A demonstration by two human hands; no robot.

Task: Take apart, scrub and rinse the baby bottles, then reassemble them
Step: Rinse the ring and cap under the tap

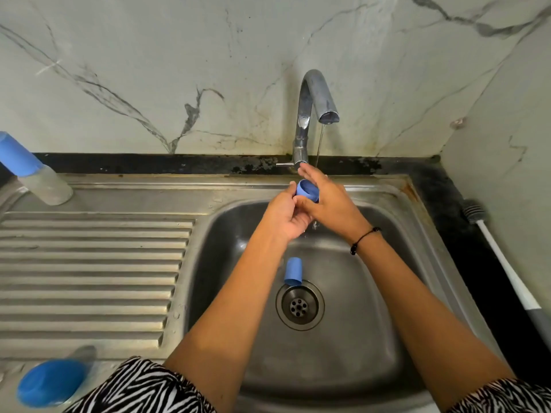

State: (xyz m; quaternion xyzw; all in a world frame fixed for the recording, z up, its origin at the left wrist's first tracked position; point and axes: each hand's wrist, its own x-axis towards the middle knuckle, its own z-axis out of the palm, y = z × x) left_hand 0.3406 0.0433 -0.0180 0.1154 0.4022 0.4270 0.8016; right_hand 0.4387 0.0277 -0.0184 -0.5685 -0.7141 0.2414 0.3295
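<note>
Head view: the stainless steel sink basin (343, 338) is the landmark. To its left runs the ribbed steel draining board (89, 278), part of the same desk top. Behind the basin rises the curved chrome tap (310, 108), with a thin stream of water falling into the basin. Right of the basin, on the dark ledge, lies a long white-handled bottle brush with a grey bristle head (504, 263). At the far left of the draining board stands a clear baby bottle with a blue cap (35, 174); another blue-capped bottle (53, 380) sits at the near left corner, blurred. Over the back of the basin, the left hand (283, 216) grips a small blue plastic bottle part (307, 190) from below, fingers curled round it, while the right hand (325, 201) lies against it with fingers fairly straight, rubbing under the stream. A second small blue cap (293, 271) lies in the basin just behind the round steel drain (299, 305).

To rinse well, I judge the part should be turned so water reaches inside, held firmly since wet plastic slips.
</note>
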